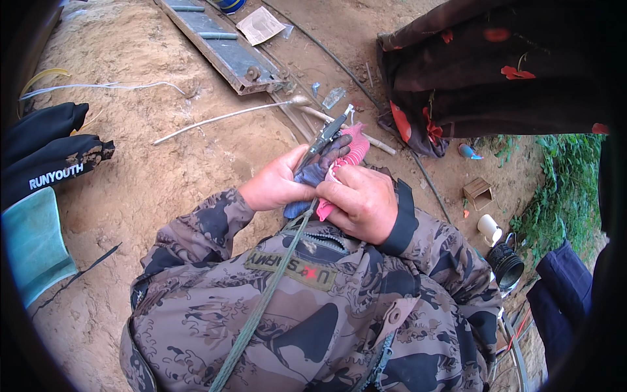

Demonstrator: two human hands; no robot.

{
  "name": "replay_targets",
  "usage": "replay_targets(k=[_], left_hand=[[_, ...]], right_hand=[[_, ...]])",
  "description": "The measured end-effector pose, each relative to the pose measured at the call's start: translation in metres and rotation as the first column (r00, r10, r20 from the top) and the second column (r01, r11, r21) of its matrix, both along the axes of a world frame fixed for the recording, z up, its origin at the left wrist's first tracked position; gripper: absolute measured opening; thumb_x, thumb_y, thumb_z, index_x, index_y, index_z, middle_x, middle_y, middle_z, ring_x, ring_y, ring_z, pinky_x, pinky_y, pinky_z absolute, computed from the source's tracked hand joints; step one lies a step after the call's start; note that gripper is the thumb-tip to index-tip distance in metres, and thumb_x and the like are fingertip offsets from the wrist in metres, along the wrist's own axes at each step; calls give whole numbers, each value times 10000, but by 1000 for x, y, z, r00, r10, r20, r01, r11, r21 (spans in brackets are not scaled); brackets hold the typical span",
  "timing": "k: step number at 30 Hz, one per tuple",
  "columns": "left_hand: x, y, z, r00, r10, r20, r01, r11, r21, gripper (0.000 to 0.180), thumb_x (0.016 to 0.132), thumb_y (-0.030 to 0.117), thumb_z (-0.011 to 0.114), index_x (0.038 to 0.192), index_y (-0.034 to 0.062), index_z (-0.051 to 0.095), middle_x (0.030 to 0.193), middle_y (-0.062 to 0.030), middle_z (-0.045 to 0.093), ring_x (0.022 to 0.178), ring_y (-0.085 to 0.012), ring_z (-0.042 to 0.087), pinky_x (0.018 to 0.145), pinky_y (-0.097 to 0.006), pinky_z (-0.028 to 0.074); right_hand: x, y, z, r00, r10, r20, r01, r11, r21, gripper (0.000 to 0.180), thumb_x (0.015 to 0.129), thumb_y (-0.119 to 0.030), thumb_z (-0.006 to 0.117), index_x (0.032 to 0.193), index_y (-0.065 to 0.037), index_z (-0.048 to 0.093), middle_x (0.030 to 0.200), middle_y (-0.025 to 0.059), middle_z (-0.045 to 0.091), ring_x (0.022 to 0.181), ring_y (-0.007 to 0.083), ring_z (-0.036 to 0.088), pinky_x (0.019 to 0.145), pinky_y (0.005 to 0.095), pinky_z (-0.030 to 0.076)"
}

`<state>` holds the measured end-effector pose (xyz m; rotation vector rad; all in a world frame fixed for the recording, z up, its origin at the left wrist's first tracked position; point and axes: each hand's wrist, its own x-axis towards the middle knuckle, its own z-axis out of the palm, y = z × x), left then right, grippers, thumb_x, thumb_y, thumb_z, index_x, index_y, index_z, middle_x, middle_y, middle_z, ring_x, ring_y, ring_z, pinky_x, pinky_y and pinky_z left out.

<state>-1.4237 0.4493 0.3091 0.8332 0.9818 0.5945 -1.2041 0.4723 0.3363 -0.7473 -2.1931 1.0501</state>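
My left hand (276,183) is closed around a bundle in front of my chest. In it are a blue-grey and pink work glove (356,149) and a slim dark metal tool (324,135) with a light tip, whose exact kind I cannot make out. My right hand (363,202) pinches the pink knit cuff of the glove, its fingers curled in. The two hands are side by side, nearly touching. A green braided cord (266,299) runs up over my camouflage jacket (215,307) to the bundle; its far end is hidden there.
Beyond my hands, a metal frame with crossbars (225,46) and a thin pole (222,121) lie on bare earth. Dark flowered cloth (490,85) hangs at upper right. A white cup (488,228), black coil (505,264) and small wooden box (479,193) stand on the right. Dark clothing (52,153) hangs left.
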Motion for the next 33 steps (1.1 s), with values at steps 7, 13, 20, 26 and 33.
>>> replay_targets(k=[7,13,20,26,33], left_hand=[[-5,-3,-4,998,35,49,-36,999,21,678,799,52,792,1376,17,437,1256,-35,584,1140,-115,557,1000,-300,455],[-3,-4,11,986,157,-45,-156,987,38,566,847,38,737,1334,3,452,1190,-39,600,1079,-107,578,940,-278,487],[15,2,26,957,145,-253,-121,987,111,501,835,54,751,1262,4,494,1154,-51,610,1038,-101,577,917,-278,484],[21,8,35,940,169,-296,-131,981,143,484,842,8,715,1276,4,500,1196,-66,612,1078,-118,578,947,-288,472],[30,11,32,927,292,-236,-266,954,137,356,863,4,664,1192,17,527,1067,-31,636,976,-83,591,865,-259,496]], right_hand=[[8,-1,4,1000,-27,-10,27,999,20,261,663,-90,736,903,-110,635,759,83,522,685,301,587,572,409,462],[7,-5,-4,993,-95,-72,87,990,-110,211,691,-48,754,875,-99,663,746,76,537,653,276,573,566,356,464],[15,12,-7,966,-151,-211,40,891,-452,157,839,-84,736,986,-59,688,866,54,612,763,156,598,681,312,501],[3,11,1,885,-368,-285,161,816,-555,286,834,-12,712,1110,-35,640,962,102,615,825,203,650,734,321,518],[0,6,11,969,-203,-142,203,979,-14,445,692,-70,757,1107,-27,602,931,158,564,827,353,594,711,401,499]])
